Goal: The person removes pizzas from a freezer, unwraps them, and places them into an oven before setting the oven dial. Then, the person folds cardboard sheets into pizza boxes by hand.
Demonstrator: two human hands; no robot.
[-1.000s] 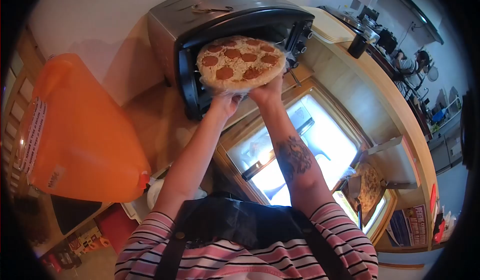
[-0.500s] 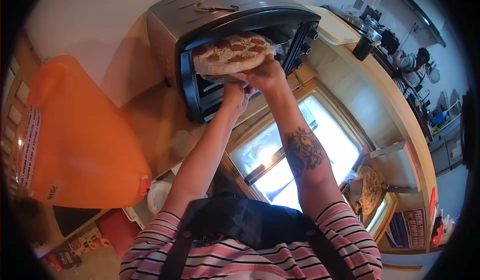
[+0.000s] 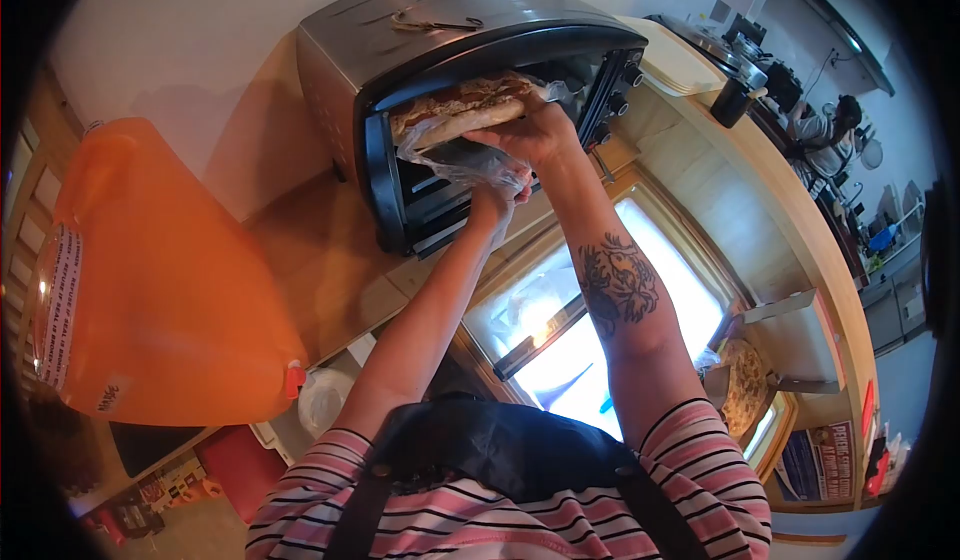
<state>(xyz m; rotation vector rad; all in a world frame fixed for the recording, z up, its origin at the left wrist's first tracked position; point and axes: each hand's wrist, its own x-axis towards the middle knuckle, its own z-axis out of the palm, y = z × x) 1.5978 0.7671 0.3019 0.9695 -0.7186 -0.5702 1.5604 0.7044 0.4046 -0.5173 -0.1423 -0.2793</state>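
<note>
A pizza (image 3: 462, 112) with round reddish slices on top is inside the mouth of the toaster oven (image 3: 372, 150). My right hand (image 3: 538, 136) grips its near right edge, thumb above and fingers underneath. Clear plastic wrap (image 3: 452, 166) hangs loose below the crust. Lower down, my left hand (image 3: 506, 194) is closed on the gathered end of that plastic. The pizza's far side and the oven's inner rack are partly hidden.
A large orange container (image 3: 160, 280) stands on the left of the wooden counter (image 3: 310, 250). Tongs-like metal (image 3: 435, 23) lie on the oven top. Another pizza (image 3: 742, 385) is at lower right beside a bright glass panel (image 3: 570, 320). A person (image 3: 835, 130) works at far right.
The plastic wrap has been drawn down and away from the pizza's underside by my left hand. The pizza has tipped and shows less of its top.
</note>
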